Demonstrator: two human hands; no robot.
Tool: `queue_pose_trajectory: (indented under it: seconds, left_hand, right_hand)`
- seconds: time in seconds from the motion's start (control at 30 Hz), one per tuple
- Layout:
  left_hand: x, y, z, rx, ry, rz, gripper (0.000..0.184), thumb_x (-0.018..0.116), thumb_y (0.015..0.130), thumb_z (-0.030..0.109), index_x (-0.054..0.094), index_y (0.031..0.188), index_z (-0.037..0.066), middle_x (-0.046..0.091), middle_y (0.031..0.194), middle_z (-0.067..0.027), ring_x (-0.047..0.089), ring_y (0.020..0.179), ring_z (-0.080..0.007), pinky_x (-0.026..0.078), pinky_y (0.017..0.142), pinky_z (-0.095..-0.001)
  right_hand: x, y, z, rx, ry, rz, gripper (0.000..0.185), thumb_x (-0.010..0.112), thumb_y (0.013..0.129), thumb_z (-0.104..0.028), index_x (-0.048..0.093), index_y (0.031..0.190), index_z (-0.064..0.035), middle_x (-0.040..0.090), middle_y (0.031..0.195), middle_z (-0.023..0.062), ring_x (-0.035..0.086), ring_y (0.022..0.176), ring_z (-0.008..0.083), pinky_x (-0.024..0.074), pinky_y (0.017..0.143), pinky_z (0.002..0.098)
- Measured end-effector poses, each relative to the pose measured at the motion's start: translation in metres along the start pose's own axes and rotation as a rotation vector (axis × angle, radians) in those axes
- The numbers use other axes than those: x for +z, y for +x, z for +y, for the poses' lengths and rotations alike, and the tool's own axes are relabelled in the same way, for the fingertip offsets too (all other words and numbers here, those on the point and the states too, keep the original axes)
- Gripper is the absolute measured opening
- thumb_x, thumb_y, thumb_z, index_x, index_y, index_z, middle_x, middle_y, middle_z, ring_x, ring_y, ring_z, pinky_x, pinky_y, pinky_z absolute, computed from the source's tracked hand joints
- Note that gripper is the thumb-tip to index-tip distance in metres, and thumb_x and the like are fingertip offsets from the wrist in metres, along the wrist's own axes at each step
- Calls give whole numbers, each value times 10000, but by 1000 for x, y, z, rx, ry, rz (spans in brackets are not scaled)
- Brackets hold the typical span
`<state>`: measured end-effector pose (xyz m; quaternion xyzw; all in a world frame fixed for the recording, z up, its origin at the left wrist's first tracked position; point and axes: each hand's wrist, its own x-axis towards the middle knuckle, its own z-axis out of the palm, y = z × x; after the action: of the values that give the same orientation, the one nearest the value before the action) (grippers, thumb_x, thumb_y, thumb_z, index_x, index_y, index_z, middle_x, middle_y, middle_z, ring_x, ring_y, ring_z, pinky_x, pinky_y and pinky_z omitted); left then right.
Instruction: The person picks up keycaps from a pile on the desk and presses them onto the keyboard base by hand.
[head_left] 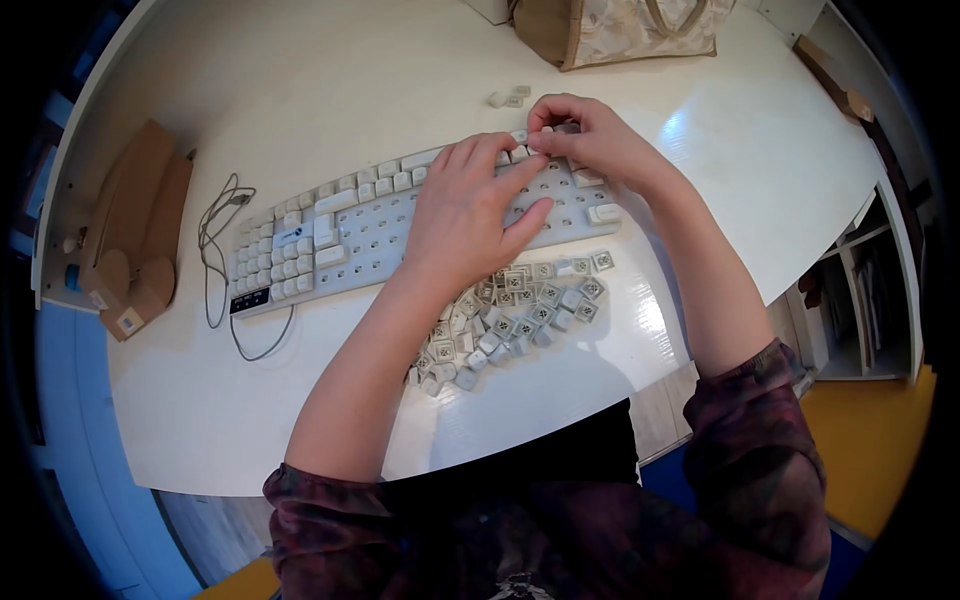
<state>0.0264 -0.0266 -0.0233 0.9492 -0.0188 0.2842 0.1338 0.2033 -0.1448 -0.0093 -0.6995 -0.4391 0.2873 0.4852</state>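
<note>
Head view: keyboard (350, 228) on the tabletop (300, 120), rows of switches (374, 241) bare. Left grip (465, 208) lies across it, fingers extended, thumb spread away from them. Right grip (590, 140), at the keyboard's far edge, has thumb and forefinger drawn together; what, if anything, they pinch cannot be told. Loose caps (520, 310) lie heaped on the near side of the left grip; three further caps (514, 100) sit just beyond and left of the right grip. Farther beyond stands a bag (640, 35). Well left of both grips, a cable (206, 240) lies looped.
</note>
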Motion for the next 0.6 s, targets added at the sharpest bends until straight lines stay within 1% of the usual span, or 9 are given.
queue_pose_trajectory:
  seconds: [0.03,0.13,0.23,0.33,0.43,0.53,0.6]
  left_hand:
    - [0,0,0,4,5,2,388,682,844,304,691,1192,131,576,1231,-146,549,1130,-317,431,993,-422]
    - [-1,1,0,-5,-6,-9,385,684,845,307,694,1185,129,576,1230,-146,551,1126,-316,434,990,-420]
    - [-2,1,1,-7,-14,-3,383,689,843,308,696,1175,120,579,1231,-144,553,1126,-317,438,987,-420]
    - [-1,0,0,-4,-15,7,385,698,837,305,694,1161,95,586,1229,-140,561,1122,-320,447,981,-418]
    - [-2,-1,-1,-12,-28,12,385,707,831,299,691,1133,61,593,1225,-137,569,1116,-323,457,973,-416]
    - [-1,0,-1,-15,-34,22,377,712,827,296,682,1099,37,597,1221,-134,574,1112,-324,462,967,-413]
    - [-1,0,-1,-21,-38,22,373,713,825,296,673,1084,31,597,1220,-134,574,1112,-324,463,965,-412]
  right_hand:
    - [-2,-1,-3,5,13,-7,107,720,863,-138,658,883,-53,579,841,-39,522,766,49,428,677,212]
    - [-8,-2,-2,-99,-258,93,141,735,843,-123,717,942,-24,594,933,0,558,831,87,457,723,236]
    - [-13,-6,-9,-86,-306,21,169,747,824,-99,741,970,-14,595,994,26,573,866,116,472,751,254]
    - [-13,-9,-13,-102,-368,10,187,751,817,-76,742,994,-17,600,987,17,582,847,106,473,739,242]
    - [-14,-5,-4,-138,-241,-2,174,754,812,-58,739,979,-10,605,980,6,577,807,95,472,697,239]
    - [-17,-3,-6,34,-68,55,169,769,801,-70,740,959,-17,612,969,-9,567,776,77,456,644,234]
    - [-18,-4,-5,20,-40,22,165,777,794,-78,742,947,-27,615,963,-15,562,768,69,441,620,230]
